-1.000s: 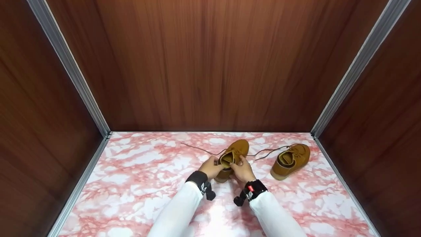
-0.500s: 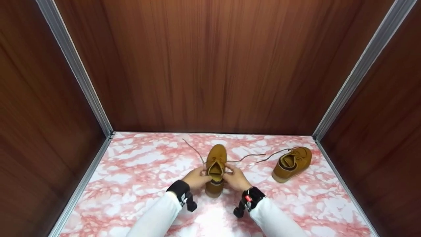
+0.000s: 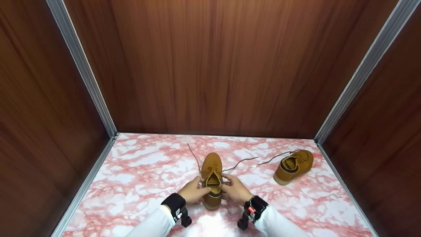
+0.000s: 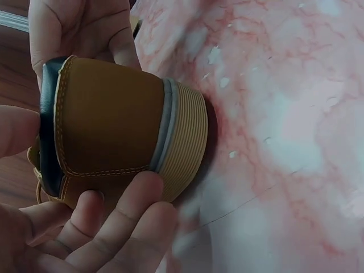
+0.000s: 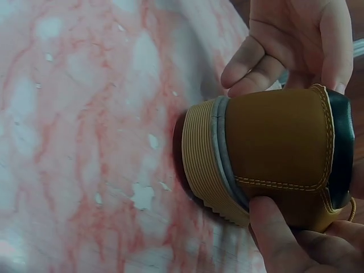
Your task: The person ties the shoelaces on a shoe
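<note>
So you've swung the shoe [image 3: 212, 162] round. A second ago its toe was angled off to your right; now it points straight away from you, heel your way, and you've also drawn it closer. It's in front of you, sole [image 5: 199, 153] down, looks to me like it's sitting on the tabletop [image 3: 144, 184].

Both hands have hold of it, one each side. Your left hand [image 3: 192, 191] has its thumb at the collar [image 4: 50, 114] and the fingers along the outside, and your right hand [image 3: 237, 190] mirrors that. Neither has let go through the turn.

The laces went along for the ride: the left lace [image 3: 196, 158] used to run out sideways and now heads mostly forward, and the right lace [image 3: 242, 160] has pulled back from the other shoe [image 3: 298, 169]. Its tip is just beside the end of the other lace [image 3: 276, 155] but they don't look crossed to me.

What that means for the work, I'd say: shoe's squared up, and you can get at both sides about equally. Both loose ends are still untied and lying clear of your fingers. The other shoe's over to your right, still angled, and nobody's touching it.
</note>
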`<state>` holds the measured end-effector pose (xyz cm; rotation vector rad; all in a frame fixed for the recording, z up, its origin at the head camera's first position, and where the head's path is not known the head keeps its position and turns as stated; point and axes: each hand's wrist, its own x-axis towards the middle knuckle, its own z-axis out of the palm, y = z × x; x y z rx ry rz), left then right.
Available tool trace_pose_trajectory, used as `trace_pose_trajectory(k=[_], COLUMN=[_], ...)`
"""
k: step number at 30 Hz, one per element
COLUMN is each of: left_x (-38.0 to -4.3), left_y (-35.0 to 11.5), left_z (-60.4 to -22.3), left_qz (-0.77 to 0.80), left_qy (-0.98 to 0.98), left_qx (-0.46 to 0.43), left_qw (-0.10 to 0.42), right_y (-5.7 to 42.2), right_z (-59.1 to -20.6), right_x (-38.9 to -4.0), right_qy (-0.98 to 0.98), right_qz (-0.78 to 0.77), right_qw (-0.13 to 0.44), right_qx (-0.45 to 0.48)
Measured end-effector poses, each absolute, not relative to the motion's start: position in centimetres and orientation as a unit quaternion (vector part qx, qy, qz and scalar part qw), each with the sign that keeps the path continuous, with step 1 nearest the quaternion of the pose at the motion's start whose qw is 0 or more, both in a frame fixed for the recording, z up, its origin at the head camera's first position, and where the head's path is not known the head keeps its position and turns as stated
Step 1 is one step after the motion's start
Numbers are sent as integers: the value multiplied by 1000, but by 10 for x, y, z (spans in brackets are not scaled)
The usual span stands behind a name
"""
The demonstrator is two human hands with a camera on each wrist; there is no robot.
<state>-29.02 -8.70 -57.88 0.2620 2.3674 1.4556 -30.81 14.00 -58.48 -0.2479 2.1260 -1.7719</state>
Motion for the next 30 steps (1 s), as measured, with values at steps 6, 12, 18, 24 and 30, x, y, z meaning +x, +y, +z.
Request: trace_pose_trajectory(k=[6,12,18,24,30], left_x=[-282,-272,-264,-257,-253], left_y=[-87,-85,-87,-89,-89], left_z=[-585,-590,-591,-594,-595], left_qz=[522,528,515,509,514], left_qy=[832,832,839,842,839], left_qx=[98,102,114,124,131], left_qw=[160,137,132,126,123], right_y=[142,144,144,144,147], right_z=[-587,-589,-590,-592,-592], right_x=[-301,-293,-284,-275,-270], right_qy=[744,744,753,746,752], right_qz=[-636,-634,-622,-629,-621], right_qw=[188,194,191,199,193], right_qx=[-83,-86,-93,-91,-102])
